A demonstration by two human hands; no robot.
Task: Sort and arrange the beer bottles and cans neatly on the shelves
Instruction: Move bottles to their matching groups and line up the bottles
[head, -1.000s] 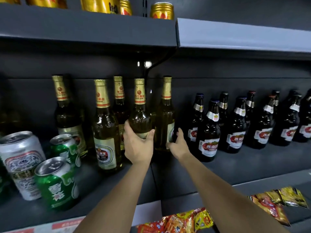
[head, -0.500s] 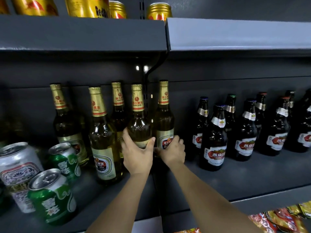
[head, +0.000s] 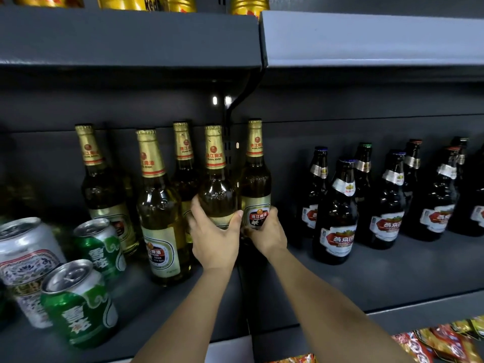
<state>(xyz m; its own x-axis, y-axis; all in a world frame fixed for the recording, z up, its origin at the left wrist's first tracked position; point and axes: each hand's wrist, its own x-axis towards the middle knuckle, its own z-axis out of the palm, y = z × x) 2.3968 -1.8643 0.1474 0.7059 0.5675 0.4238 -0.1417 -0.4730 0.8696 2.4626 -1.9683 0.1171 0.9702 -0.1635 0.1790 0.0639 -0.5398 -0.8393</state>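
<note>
Bottles [head: 216,179] on the middle shelf [head: 392,273], gold foil necks, upright. My left hand [head: 213,237] wraps one, thumb on its right side, fingers round the left. My right hand [head: 265,231] grips the next bottle [head: 255,184] low at its label; the two stand just beside each other. Left of my left hand, three more gold-neck bottles, then green cans [head: 78,302] and a white can [head: 27,260]. Right of my right hand, dark bottles [head: 337,213] in rows. Snack packets [head: 440,341] below.

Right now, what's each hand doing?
Left hand: grips a gold-foil bottle.
Right hand: grips the neighbouring labelled bottle.
</note>
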